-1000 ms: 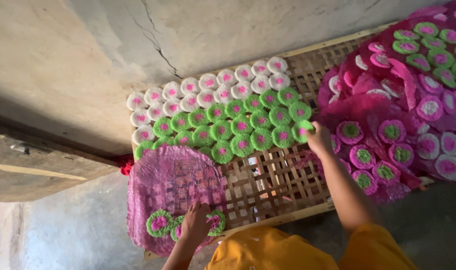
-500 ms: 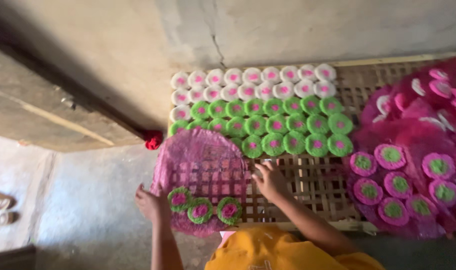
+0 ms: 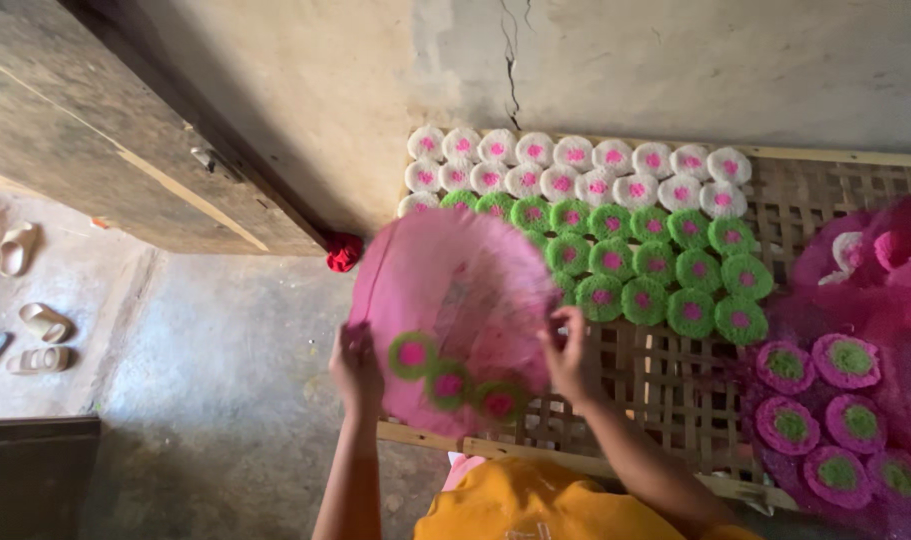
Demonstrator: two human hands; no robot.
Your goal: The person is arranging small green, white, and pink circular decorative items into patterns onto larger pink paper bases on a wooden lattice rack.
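Both hands, left hand (image 3: 356,368) and right hand (image 3: 571,358), fingers closed on opposite edges, hold a pink mesh sheet (image 3: 450,310) above the near end of the woven bamboo rack (image 3: 665,385). Three green-and-pink discs (image 3: 447,383) ride on it, motion-blurred; a tilt could slide them off onto the concrete floor (image 3: 225,380). Rows of green discs (image 3: 665,265) and white discs (image 3: 575,165) crowd the rack beyond; more pink mesh (image 3: 855,330) lies right.

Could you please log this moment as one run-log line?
left hand: grips round pink mesh mat | right hand: grips mat | mat: lifted, blurred, carries green-pink discs | below: bamboo lattice tray
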